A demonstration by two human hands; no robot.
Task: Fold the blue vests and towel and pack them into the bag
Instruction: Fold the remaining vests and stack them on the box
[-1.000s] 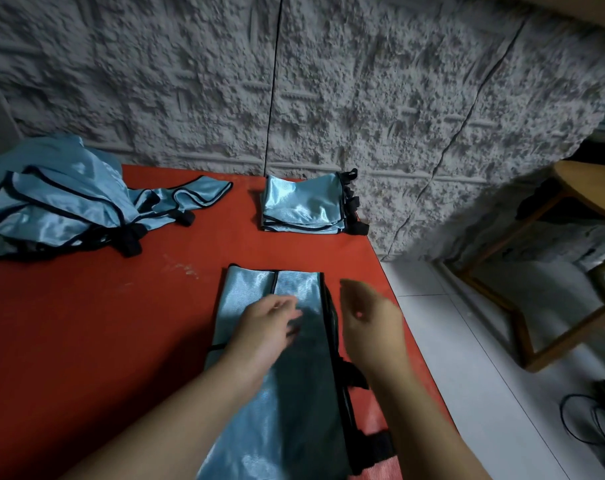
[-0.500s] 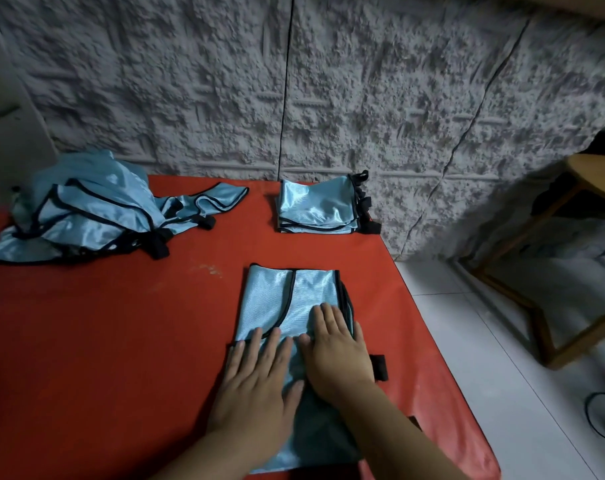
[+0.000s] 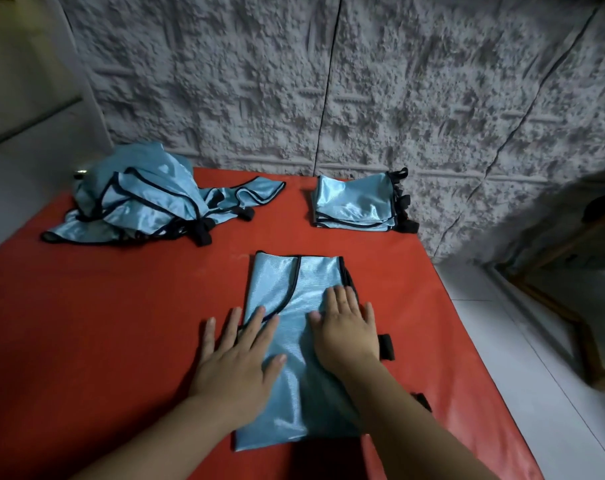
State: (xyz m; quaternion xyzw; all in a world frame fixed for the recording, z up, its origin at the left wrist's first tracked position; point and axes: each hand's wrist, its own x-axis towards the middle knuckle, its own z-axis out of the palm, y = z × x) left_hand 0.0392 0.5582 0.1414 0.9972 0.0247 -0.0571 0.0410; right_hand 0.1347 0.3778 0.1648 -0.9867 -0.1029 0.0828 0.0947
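Vest point(image 3: 294, 341) now pressed by hands spread further apart.

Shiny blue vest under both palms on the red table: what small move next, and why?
Probably fold its near end up over the far end. The long shiny blue vest lies flat in a narrow strip, left hand and right hand pressing it open-palmed, while the folded blue vest stack is about half as long.

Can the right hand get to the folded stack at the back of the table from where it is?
Probably yes. Right hand lies flat on the vest; only bare red table lies between it and the folded stack.
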